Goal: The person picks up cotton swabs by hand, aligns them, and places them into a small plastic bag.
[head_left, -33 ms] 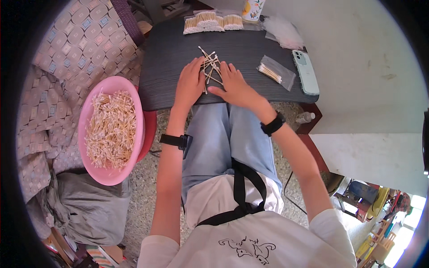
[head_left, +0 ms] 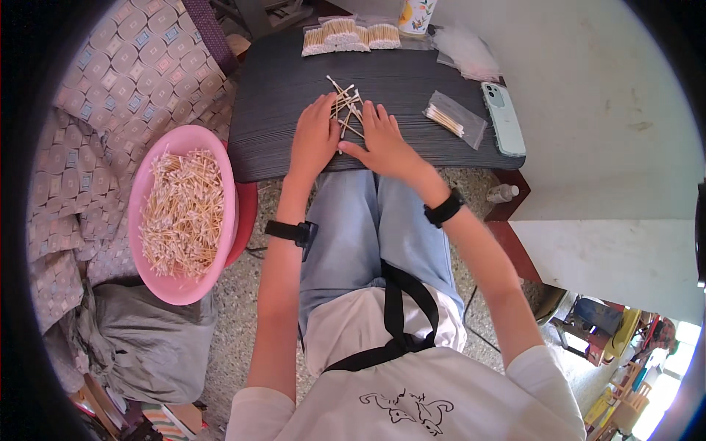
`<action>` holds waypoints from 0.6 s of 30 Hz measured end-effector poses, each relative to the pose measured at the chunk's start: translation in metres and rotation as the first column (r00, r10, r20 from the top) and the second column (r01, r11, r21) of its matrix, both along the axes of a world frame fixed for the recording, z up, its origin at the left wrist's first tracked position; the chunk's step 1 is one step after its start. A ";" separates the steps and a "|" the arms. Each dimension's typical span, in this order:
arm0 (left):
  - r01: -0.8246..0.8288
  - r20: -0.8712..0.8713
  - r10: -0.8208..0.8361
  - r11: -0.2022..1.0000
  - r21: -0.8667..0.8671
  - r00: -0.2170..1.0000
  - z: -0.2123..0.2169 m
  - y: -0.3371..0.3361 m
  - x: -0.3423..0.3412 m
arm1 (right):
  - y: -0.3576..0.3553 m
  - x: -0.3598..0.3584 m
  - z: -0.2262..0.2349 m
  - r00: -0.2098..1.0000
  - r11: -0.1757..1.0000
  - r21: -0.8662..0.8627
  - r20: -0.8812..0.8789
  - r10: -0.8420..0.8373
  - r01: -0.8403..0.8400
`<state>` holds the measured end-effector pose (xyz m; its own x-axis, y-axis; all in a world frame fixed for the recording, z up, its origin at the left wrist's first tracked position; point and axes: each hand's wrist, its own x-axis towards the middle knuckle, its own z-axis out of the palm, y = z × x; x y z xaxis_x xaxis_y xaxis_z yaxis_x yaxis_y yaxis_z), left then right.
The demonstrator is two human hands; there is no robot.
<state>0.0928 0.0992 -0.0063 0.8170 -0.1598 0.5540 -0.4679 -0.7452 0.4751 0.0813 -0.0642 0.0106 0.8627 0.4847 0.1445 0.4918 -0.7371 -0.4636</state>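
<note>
Looking down past faded blue jeans (head_left: 342,220). Off to the left, a smooth, round-sided pink bowl (head_left: 184,292) heaped with swabs (head_left: 182,213), tan sticks and white tips jumbled every which way. Just ahead, over the near part of a dark, streaky-grained table (head_left: 272,95), left hand (head_left: 315,140) palm down, fingers straight and close together. Right hand (head_left: 384,143) palm down too, fingers slightly fanned, thumb stuck out toward the left one. Both flat rather than clamped; can't tell about anything pinned underneath. Between them, right on the tabletop, a loose pile (head_left: 347,103) of swabs: skinny straight sticks, fuzzy white ends. Long axes all over the place tbh: one slanting off to the far left, others crossing it toward the far right, a near one angled down toward the right palm. Further right, a crinkly clear bag (head_left: 471,126) with a neat little batch of swabs inside, side by side, tips toward the near right. Next to that, a pale mint phone (head_left: 504,121), back up, corners rounded. At the far edge, dense bundles (head_left: 342,37) of swabs in clear plastic, then a fruit-print cup (head_left: 417,16) and a filmy stack of bags (head_left: 467,55).
</note>
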 end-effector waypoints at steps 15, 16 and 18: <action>-0.035 -0.088 0.016 0.974 -0.226 0.996 0.003 0.003 0.002 | 0.056 0.009 -0.026 0.832 0.912 0.103 0.379 -0.406 0.398; -0.038 -0.087 0.019 0.974 -0.224 0.996 0.003 0.003 0.002 | 0.057 0.012 -0.026 0.804 0.900 0.113 0.414 -0.427 0.420; -0.002 0.031 0.008 0.986 -0.169 0.999 0.001 0.003 0.003 | 0.057 0.019 -0.027 0.802 0.896 0.136 0.404 -0.439 0.422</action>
<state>0.0956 0.1018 -0.0054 0.7992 -0.0577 0.5982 -0.4812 -0.6579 0.5794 0.0999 -0.0072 -0.0163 0.8358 0.0646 0.5452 0.2789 -0.9053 -0.3204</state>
